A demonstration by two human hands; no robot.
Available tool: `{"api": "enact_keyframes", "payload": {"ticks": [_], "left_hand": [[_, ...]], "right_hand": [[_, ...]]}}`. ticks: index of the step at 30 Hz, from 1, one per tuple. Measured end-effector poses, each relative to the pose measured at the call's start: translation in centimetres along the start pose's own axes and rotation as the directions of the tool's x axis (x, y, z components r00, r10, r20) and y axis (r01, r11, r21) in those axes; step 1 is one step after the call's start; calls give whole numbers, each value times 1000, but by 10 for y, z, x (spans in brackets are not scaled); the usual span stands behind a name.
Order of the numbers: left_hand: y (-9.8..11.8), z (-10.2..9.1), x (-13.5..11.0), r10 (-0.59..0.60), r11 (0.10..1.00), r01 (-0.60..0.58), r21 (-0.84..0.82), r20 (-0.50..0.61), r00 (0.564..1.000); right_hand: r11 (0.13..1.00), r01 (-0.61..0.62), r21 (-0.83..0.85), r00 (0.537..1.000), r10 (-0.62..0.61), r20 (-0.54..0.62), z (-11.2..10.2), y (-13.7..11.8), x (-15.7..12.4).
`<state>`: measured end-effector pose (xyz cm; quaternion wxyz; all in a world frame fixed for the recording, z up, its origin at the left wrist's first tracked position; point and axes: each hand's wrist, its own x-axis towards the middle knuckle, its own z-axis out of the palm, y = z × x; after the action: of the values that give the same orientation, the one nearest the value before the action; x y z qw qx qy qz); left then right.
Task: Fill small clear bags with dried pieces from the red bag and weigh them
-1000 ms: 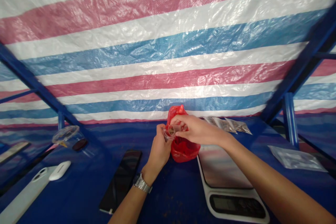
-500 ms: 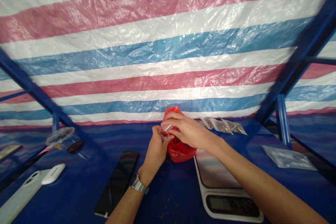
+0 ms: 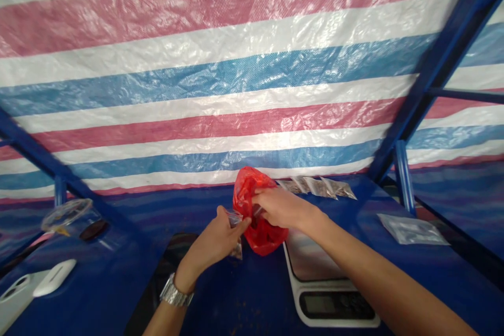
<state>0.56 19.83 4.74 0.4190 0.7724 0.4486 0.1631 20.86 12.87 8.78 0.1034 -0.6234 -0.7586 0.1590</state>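
My left hand point(image 3: 216, 237) pinches a small clear plastic bag point(image 3: 237, 251) by its upper part. Some brownish bits show at the bottom of it. Just to the right, a red plastic bag point(image 3: 247, 185) stands with its mouth toward me. My right hand point(image 3: 286, 207) reaches into that mouth, fingers closed around a small clear plastic piece point(image 3: 258, 211). The fingertips and whatever lies inside the red bag are mostly hidden. Under my right forearm is a white kitchen scale point(image 3: 315, 260) with a steel plate.
Several filled small bags point(image 3: 318, 187) lie in a row behind the scale. At right lies a flat clear packet point(image 3: 411, 229). A dark phone point(image 3: 145, 291), a white earbud case point(image 3: 54, 277), a pale phone point(image 3: 19, 294) and a clear cup point(image 3: 71, 218) are at left.
My right hand has moved from the small bag's mouth into the red bag. My left hand has shifted slightly left and lower with the small bag. The whole view has swung a little right.
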Motion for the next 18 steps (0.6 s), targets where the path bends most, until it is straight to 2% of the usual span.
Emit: {"api": "enact_keyframes", "payload": {"ticks": [4,7,11,13,15,18], "left_hand": [[0,6,3,53,983,-41,-177,66,996],[-1,4,10,37,960,-13,-279,82,996],[0,-3,18,-15,960,-21,-280,-128,992],[0,-6,18,-25,963,-21,-268,-169,985],[-1,-6,16,-10,968,-20,-251,-119,993],[-3,-5,11,-4,976,11,-216,35,999]], "right_hand": [[1000,-10,-11,998,10,62,-2,-2,-3],[997,36,67,991,-45,123,-10,-2,-8],[990,78,117,972,-101,210,-16,-4,-13],[988,88,124,958,-118,262,-15,-7,-14],[989,78,127,954,-111,278,-13,-9,-13],[996,12,93,973,-33,227,-11,-8,-11]]}}
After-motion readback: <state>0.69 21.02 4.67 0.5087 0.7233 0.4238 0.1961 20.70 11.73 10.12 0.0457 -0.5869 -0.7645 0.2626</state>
